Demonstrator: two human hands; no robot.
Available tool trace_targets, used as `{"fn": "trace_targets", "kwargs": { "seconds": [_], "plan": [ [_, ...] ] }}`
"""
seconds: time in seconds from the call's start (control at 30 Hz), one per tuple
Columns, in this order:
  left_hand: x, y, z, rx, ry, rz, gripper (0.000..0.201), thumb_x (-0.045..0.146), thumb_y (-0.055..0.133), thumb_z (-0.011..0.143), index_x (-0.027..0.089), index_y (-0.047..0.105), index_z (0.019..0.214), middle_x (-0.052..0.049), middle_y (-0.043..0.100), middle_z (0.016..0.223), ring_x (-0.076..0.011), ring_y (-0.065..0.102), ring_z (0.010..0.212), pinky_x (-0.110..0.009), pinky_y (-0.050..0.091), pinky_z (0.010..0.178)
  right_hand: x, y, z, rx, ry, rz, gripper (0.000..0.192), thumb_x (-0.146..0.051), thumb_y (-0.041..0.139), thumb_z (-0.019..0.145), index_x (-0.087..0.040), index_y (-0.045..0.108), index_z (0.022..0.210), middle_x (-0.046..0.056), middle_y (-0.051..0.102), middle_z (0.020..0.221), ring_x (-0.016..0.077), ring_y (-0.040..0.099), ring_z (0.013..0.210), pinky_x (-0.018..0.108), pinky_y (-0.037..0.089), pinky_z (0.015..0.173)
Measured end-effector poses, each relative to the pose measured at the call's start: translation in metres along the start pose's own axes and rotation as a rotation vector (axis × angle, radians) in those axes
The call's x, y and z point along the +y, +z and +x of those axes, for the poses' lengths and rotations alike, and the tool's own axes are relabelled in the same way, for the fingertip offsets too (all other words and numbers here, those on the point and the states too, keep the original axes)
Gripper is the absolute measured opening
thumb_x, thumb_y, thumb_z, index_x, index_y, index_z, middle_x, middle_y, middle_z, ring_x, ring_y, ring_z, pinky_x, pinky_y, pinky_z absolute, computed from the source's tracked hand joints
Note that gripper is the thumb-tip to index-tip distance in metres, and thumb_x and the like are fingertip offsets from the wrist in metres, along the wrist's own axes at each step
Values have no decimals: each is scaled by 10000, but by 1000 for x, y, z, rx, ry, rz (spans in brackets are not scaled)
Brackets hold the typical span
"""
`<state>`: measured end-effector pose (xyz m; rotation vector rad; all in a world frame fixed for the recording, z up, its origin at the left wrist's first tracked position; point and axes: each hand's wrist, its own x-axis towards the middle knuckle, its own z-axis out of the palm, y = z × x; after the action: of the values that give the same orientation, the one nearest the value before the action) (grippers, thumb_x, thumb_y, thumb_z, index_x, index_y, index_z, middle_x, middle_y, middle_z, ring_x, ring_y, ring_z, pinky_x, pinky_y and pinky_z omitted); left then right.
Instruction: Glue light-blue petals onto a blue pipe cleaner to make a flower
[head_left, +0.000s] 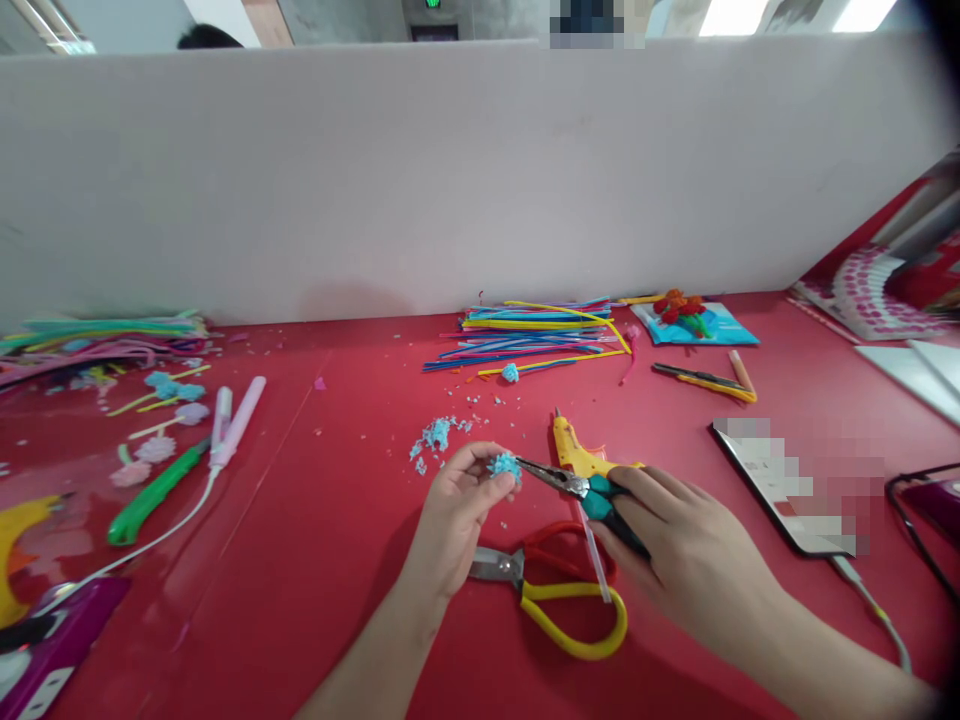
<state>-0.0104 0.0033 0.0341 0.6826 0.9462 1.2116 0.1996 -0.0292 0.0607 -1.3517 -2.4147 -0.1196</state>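
Note:
My left hand (455, 505) pinches a small light-blue fuzzy ball (504, 465) between thumb and fingers. My right hand (679, 545) grips teal-handled needle-nose pliers (570, 484), whose tips point left and touch the ball. A thin white stick (595, 555) runs down under the right hand. Scissors with red and yellow handles (559, 590) lie on the red table just below both hands. A yellow glue gun (577, 455) lies behind the pliers.
Blue fluff scraps (435, 437) lie left of the hands. A pile of coloured pipe cleaners (532, 335) sits near the white partition (450, 170). A phone (795, 485) with cable lies right. Green-handled tool (154, 492), white wand and more pipe cleaners lie left.

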Motion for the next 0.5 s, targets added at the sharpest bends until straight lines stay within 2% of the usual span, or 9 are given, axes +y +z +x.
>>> {"fn": "trace_targets", "kwargs": {
  "seconds": [0.3,0.5],
  "plan": [
    [-1,-1,0,-60,-25,-8,219,153,716,686,172,638,890,12,632,769,-81,583,659,-215,471,690,0,-4,1,21,-21,-13,238,-262,457,876,-187,584,690,87,604,852,203,545,739,319,397,609],
    [0,1,-1,-55,-36,-15,228,162,727,670,168,639,880,14,632,751,-83,584,646,-216,468,677,0,-4,0,10,-21,-9,209,-247,461,873,-188,588,718,80,605,851,207,532,735,320,391,602]
  ]
}}
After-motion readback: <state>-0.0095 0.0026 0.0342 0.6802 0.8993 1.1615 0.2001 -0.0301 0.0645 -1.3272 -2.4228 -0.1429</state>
